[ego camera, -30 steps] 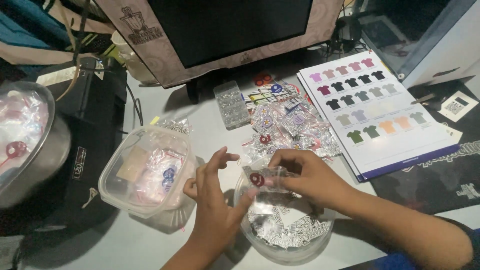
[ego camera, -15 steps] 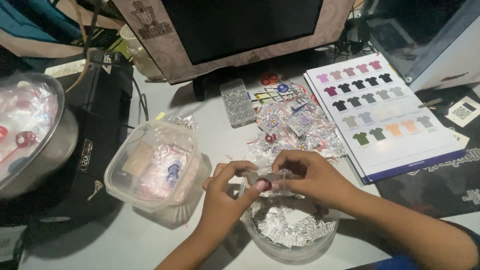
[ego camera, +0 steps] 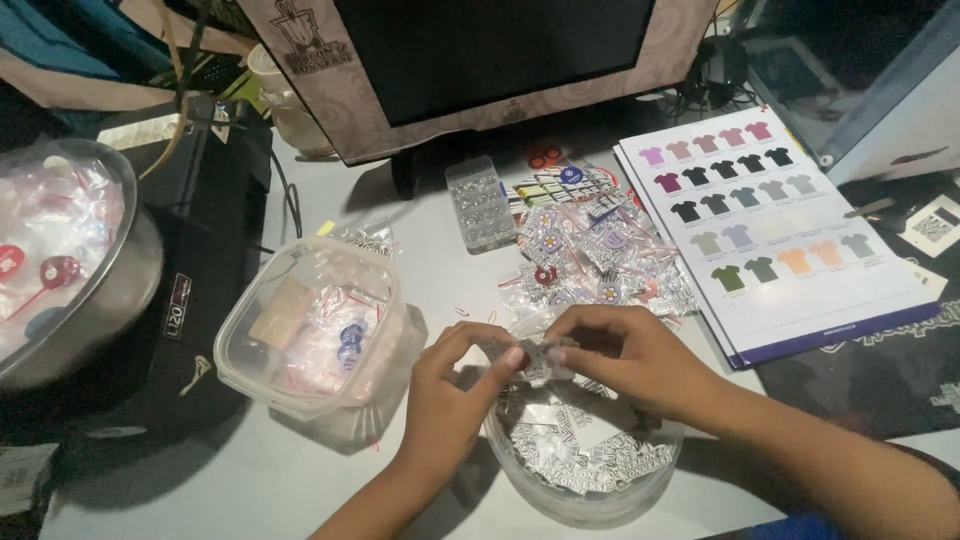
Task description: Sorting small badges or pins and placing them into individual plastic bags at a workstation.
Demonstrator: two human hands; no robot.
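Both hands' grip: left hand (ego camera: 455,375), right hand (ego camera: 625,355) pinching small clear packet (ego camera: 535,358) over bowl (ego camera: 585,505); contents apparently a pin. Keep pinch near packet edges.

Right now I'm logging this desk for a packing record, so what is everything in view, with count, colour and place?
small clear packet: one, clear, pinched between both hands above the round tub
round tub: one, clear, holds printed slips, near edge of the table
square tub: one, clear, holds bagged pieces, left of the hands
pile of bagged badges: many, mixed colours, behind the hands
shirt colour chart: one, white, right side
compartment box: one, clear, before the monitor
monitor: one, dark screen, back
metal bowl: one, silver, holds bagged items, far left
table: one, grey
left hand: on the packet
right hand: on the packet
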